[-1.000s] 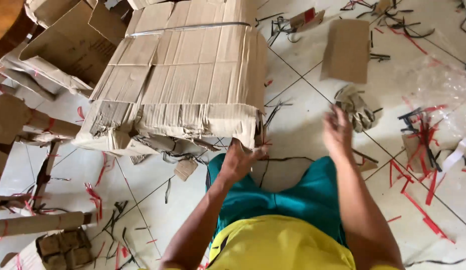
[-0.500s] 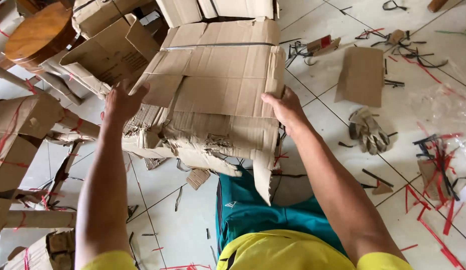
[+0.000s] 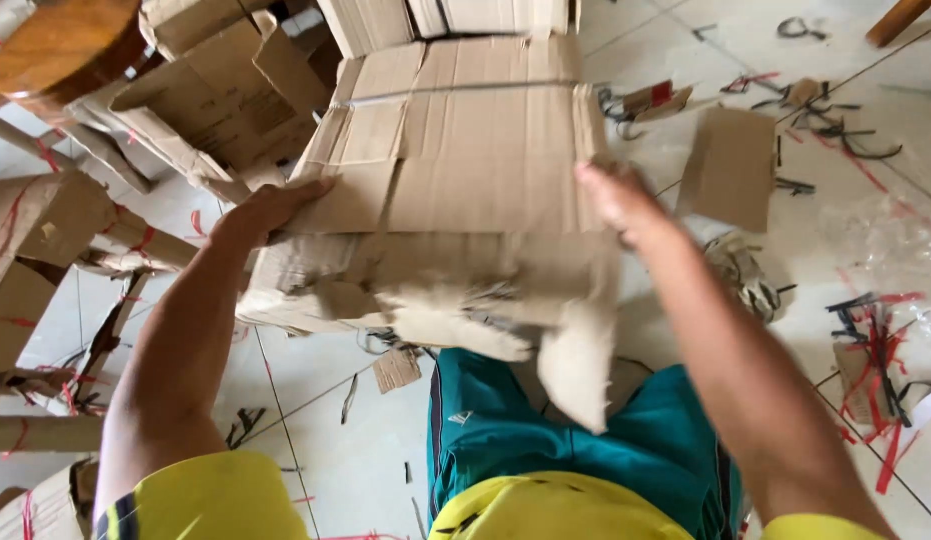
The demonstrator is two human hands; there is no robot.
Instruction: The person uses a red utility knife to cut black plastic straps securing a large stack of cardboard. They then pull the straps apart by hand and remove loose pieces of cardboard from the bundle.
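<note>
Two hands gripped one thick bundle of flattened cardboard, which sat in front of the person's knees, above the tiled floor and partly over the teal shorts. The left hand lay flat against the bundle's left edge, fingers stretched out along the top sheet, pressing inward. The right hand was blurred, so whether its fingers were spread or curled could not be told; it met the right edge near the upper corner.

A thin strap ran across the far part of the stack, and it looked tight enough to keep the sheets together there. The near end was ragged and soft, with torn flaps drooping loose, so that end would likely sag and shed pieces if grasped. Judging by its many layers, the bundle was probably fairly heavy yet stiff through the middle. The surface looked dry and rough, not slippery. The firmest hold seemed to be on the two side edges, close to the strap, where the layers were squared up.

Loose boxes and red and black strap scraps were scattered about, with a single cardboard piece just right of the bundle.
</note>
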